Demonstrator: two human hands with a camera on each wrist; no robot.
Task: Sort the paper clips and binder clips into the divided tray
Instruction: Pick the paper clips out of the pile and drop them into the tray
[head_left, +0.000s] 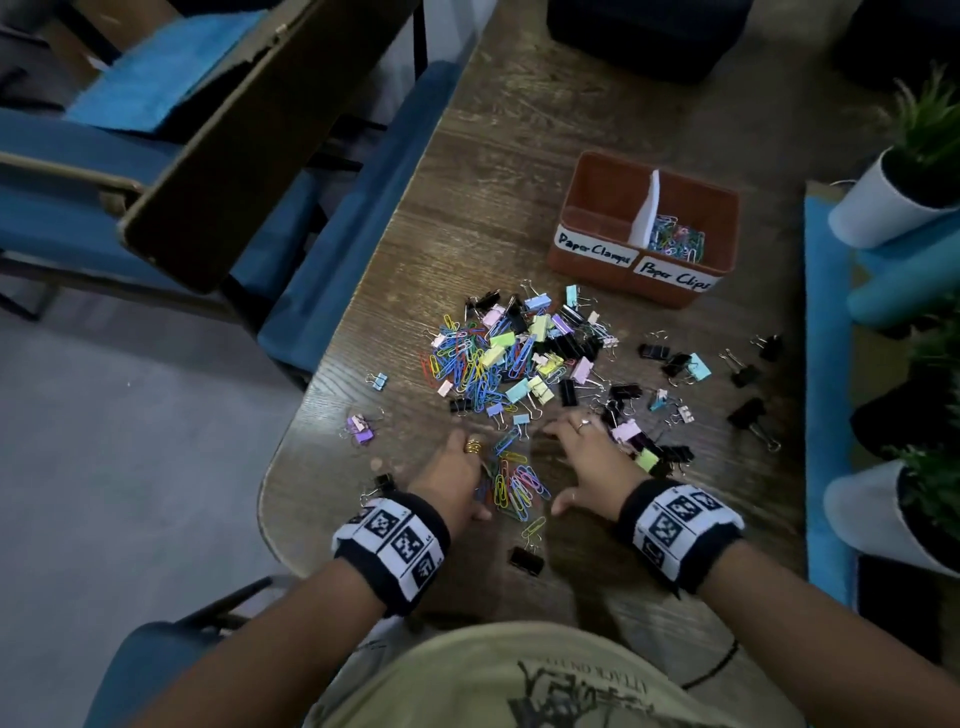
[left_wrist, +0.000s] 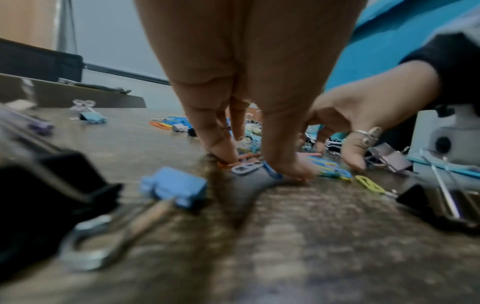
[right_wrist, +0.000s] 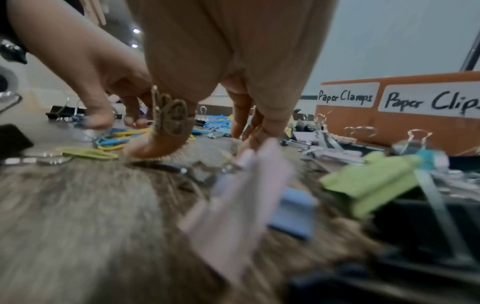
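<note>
A: Where are the hands?

B: Both are down on the wooden counter (head_left: 519, 156), flanking a small heap of coloured paper clips (head_left: 511, 486) near the person's edge. The left hand (head_left: 457, 480) has its fingers reaching down, the fingertips (left_wrist: 223, 152) touching clips on the wood. Its grip looks loose, fingers extended, nothing clasped that I can see.

A: And the right hand (head_left: 584, 462)?

B: Spread beside the heap, fingers extended, tips on or just above the counter. Its grip is loose too, holding nothing. There is a ring on one finger.

A: Where is the rest of the stock?

B: A big mixed pile (head_left: 519, 353) of paper clips and binder clips lies farther out, between the hands and the divided tray (head_left: 644, 283). Black binder clips (head_left: 748, 374) are scattered to the right of it, well apart from each other.

A: The tray?

B: Orange-brown, a white divider down the middle. The left compartment is labelled "Paper Clamps", the right "Paper Clips". The right one holds a bunch of sorted paper clips (head_left: 678, 241).

A: Anything else?

B: A potted plant (head_left: 893, 192) at the counter's right edge.
</note>
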